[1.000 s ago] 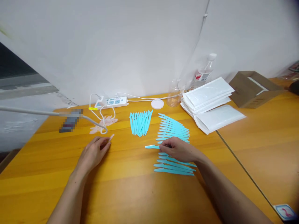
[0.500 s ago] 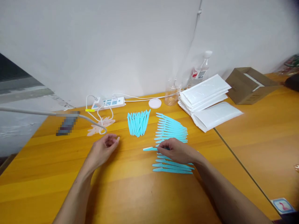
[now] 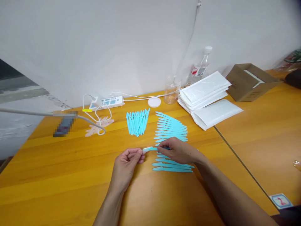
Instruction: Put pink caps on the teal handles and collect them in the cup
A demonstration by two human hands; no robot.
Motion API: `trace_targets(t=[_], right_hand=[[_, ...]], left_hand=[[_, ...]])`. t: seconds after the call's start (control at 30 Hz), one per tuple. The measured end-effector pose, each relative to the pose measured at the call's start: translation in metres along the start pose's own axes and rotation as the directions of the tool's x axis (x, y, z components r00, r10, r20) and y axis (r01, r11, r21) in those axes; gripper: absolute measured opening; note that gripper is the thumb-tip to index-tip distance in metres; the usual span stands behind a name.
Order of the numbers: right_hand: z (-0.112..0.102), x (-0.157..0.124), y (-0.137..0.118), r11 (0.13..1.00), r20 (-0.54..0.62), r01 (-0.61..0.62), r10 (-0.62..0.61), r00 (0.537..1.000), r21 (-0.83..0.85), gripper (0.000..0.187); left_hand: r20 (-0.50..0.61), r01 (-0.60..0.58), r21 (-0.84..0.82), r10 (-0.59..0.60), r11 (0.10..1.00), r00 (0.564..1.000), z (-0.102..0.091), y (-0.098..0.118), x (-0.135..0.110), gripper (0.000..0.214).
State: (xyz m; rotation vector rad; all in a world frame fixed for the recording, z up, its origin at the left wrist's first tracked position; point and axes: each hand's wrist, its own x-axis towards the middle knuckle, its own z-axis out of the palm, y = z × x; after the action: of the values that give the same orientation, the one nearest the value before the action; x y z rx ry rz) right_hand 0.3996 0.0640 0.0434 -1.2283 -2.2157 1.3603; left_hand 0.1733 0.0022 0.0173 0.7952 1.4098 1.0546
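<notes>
A light-blue eyebrow razor (image 3: 151, 148) is held level between my two hands. My left hand (image 3: 129, 158) pinches its pale blade end between thumb and fingers. Closed on its handle is my right hand (image 3: 175, 150), which hides the handle's far end. Under and around that hand lies a column of similar razors (image 3: 171, 127), side by side with blade ends to the left; the hand covers some of them. A looser bunch of blue razors (image 3: 137, 122) rests farther back, left of the column, some crossing each other.
White padded envelopes (image 3: 204, 91) are stacked right of the razors, near an open cardboard box (image 3: 244, 86). A clear jar (image 3: 170, 94), plastic bottle (image 3: 199, 69) and round lid (image 3: 154, 102) stand or lie by the wall. A power strip (image 3: 110, 102) and cables occupy the back left.
My left hand has moved right and closed on the razor's blade end; before, it was apart from it. My right hand keeps hold of the handle. The view has shifted slightly.
</notes>
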Motion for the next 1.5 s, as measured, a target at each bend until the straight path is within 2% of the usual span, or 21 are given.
trace_targets(t=[0.07,0.23,0.33,0.47,0.6,0.67,0.77,0.87,0.97,1.07,1.13,1.2,1.33,1.4,1.5], right_hand=[[-0.001,-0.001,0.0,1.0,-0.003,0.007,-0.007,1.0,0.001,0.033],[-0.004,-0.002,-0.001,0.999,-0.004,0.029,-0.028,1.0,0.017,0.031],[-0.003,-0.002,-0.002,0.999,0.013,0.029,-0.029,0.999,0.03,0.032],[-0.001,-0.004,-0.005,0.999,0.069,0.039,-0.039,0.997,0.001,0.033],[-0.011,-0.009,-0.004,0.999,0.124,0.02,-0.014,0.992,-0.047,0.04],[-0.018,-0.01,-0.001,0.997,0.074,-0.008,0.014,0.997,-0.076,0.044],[-0.025,-0.009,0.006,0.991,-0.152,-0.084,0.068,0.986,-0.102,0.046],[-0.024,-0.004,0.011,0.985,-0.288,-0.141,0.108,0.952,-0.097,0.045],[-0.019,0.0,0.013,0.98,-0.309,-0.155,0.111,0.944,-0.122,0.044],[-0.016,0.0,0.014,0.973,-0.322,-0.158,0.096,0.942,-0.171,0.045],[-0.014,-0.001,0.014,0.968,-0.327,-0.159,0.088,0.941,-0.197,0.046],[-0.012,0.001,0.012,0.958,-0.335,-0.173,0.09,0.938,-0.227,0.046],[-0.004,0.024,-0.002,0.936,-0.372,-0.191,0.072,0.926,-0.295,0.035],[0.002,0.05,-0.013,0.925,-0.378,-0.187,0.052,0.924,-0.33,0.032],[0.011,0.094,-0.026,0.883,-0.403,-0.276,0.11,0.908,-0.38,0.037]], left_hand=[[-0.013,-0.009,0.003,0.009,1.0,1.0,-0.001,0.0,0.0,0.033],[-0.129,-0.045,-0.034,0.04,0.998,0.991,-0.012,0.001,-0.001,0.033],[-0.088,-0.029,-0.024,0.027,0.999,0.996,-0.009,-0.002,-0.003,0.032],[-0.037,-0.011,-0.017,0.01,1.0,0.999,0.006,-0.005,-0.005,0.032],[0.057,0.045,0.016,-0.046,0.999,0.997,0.011,-0.005,-0.019,0.029],[0.155,0.11,0.074,-0.12,0.991,0.981,0.011,-0.007,-0.031,0.029],[0.235,0.16,0.171,-0.198,0.972,0.952,0.013,-0.014,-0.046,0.031],[0.163,0.111,0.294,-0.164,0.949,0.973,0.022,-0.023,-0.053,0.03],[0.072,0.021,0.476,-0.063,0.879,0.995,0.034,-0.029,-0.055,0.03],[0.028,-0.037,0.542,0.026,0.839,0.999,0.037,-0.032,-0.055,0.03],[-0.015,-0.045,0.536,0.063,0.843,0.998,0.026,-0.03,-0.05,0.032],[-0.094,-0.04,0.573,0.113,0.818,0.989,0.004,-0.022,-0.037,0.036],[-0.251,0.004,0.767,0.293,0.642,0.923,-0.046,0.014,0.01,0.04],[-0.221,-0.016,0.842,0.372,0.54,0.902,-0.053,0.031,0.037,0.039],[-0.079,-0.127,0.881,0.408,0.455,0.91,-0.039,0.045,0.072,0.035]])
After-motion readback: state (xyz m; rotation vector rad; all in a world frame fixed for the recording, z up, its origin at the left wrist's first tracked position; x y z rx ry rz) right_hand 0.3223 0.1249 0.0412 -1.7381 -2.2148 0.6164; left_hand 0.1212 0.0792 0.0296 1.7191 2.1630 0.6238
